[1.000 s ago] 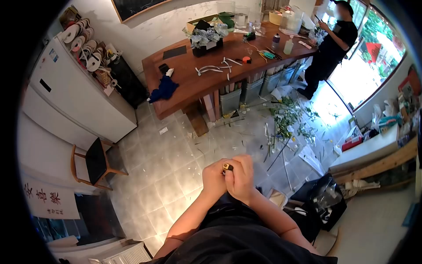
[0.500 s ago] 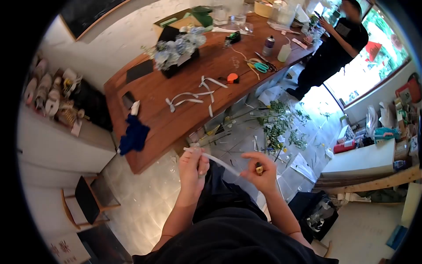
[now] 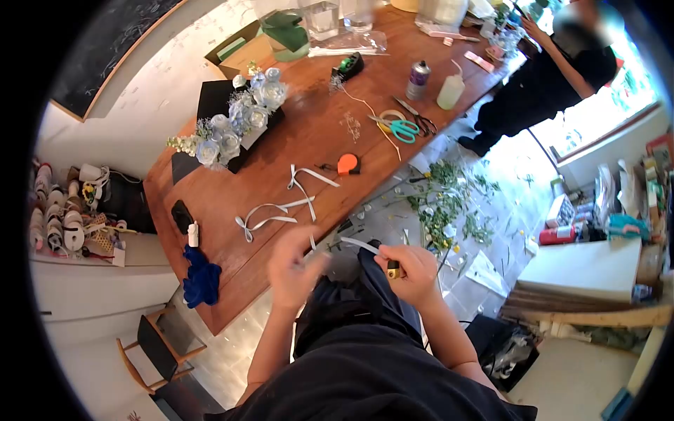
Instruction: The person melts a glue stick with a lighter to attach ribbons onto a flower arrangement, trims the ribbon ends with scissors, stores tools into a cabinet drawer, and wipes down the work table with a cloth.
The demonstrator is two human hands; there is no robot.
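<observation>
While half a second ago it stretched taut, the thin white ribbon strip (image 3: 359,245) now hangs shorter, lower centre; my left hand (image 3: 293,270) blurs, pinching its end, my right hand (image 3: 411,274) clasping a small yellow-black cutter (image 3: 393,269) near the wooden counter (image 3: 232,210).

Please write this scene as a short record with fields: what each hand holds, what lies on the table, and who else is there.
left hand: blurred, raised at one end of a white ribbon strip
right hand: grips a small black and gold object and the strip's other end
table: brown wood; loose white ribbons, orange tape measure, teal scissors, blue flower arrangement
table edge: blue cloth
floor: cut green stems
other person: stands at the table's far end
</observation>
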